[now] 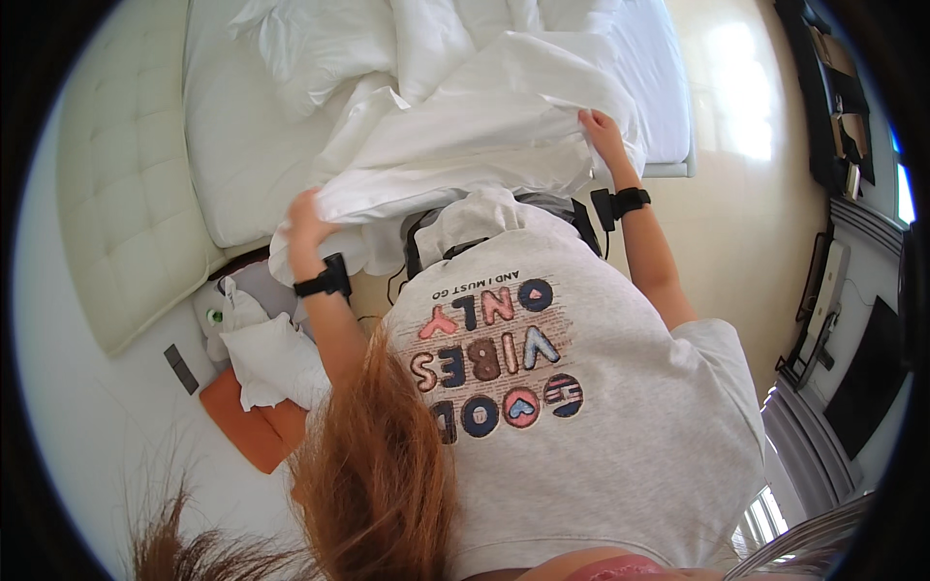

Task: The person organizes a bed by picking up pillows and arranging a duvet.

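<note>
A large white bed cover (494, 131), probably a duvet or its cover, lies rumpled over the near side of the bed, its near edge stretched between my hands. My left hand (309, 221), slightly blurred, grips the cover's left corner area, low beside the mattress near the headboard. Farther forward, my right hand (601, 131) pinches the cloth between thumb and fingers near the bed's foot end. Part of the cover hangs down in front of my body. Under it, the mattress (665, 94) wears a smooth white sheet. Black bands with small devices circle both wrists.
White pillows (327, 54) lie on the bed's far part. A tufted cream headboard (123, 189) stands left. Beside it are a white pillow (272, 356) on an orange seat or cushion (251, 421) and a grey plush toy (212, 319). Black shelving (828, 94) lines the right.
</note>
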Tool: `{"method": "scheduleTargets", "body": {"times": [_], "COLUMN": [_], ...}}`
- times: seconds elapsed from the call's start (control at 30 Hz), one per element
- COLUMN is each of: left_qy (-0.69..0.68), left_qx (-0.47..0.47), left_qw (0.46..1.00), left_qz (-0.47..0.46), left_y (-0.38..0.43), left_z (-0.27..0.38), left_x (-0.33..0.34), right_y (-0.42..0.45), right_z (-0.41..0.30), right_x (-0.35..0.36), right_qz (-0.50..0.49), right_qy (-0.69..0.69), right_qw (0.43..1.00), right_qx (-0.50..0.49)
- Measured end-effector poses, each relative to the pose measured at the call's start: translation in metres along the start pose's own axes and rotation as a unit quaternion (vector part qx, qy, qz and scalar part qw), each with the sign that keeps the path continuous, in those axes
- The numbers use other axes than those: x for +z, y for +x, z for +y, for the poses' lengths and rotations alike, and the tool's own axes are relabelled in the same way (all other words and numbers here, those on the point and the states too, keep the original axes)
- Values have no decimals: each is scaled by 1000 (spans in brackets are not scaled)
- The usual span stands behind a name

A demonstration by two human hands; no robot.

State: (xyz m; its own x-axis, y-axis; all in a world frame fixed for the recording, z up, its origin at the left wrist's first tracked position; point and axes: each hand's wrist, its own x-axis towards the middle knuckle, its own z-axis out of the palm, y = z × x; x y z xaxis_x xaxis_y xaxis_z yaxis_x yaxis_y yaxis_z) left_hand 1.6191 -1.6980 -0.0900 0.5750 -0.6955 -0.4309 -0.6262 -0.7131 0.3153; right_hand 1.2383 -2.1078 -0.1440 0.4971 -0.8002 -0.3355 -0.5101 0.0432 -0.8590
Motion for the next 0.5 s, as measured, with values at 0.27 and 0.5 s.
{"method": "scheduleTargets", "body": {"times": [0.27,0.5], "left_qy": [194,113], "left_qx": [169,151], "left_qw": [963,981], "left_qz": [-78,-43], "left_y": [30,60], "left_z": [110,68], "left_x": [128,142], "right_y": [-25,-49], "right_z": [-38,-52], "right_x": [-4,3], "right_qz": [-13,-96], "right_qy": [-28,-40], "right_qw": [999,993], "right_qx": [-35,-52]}}
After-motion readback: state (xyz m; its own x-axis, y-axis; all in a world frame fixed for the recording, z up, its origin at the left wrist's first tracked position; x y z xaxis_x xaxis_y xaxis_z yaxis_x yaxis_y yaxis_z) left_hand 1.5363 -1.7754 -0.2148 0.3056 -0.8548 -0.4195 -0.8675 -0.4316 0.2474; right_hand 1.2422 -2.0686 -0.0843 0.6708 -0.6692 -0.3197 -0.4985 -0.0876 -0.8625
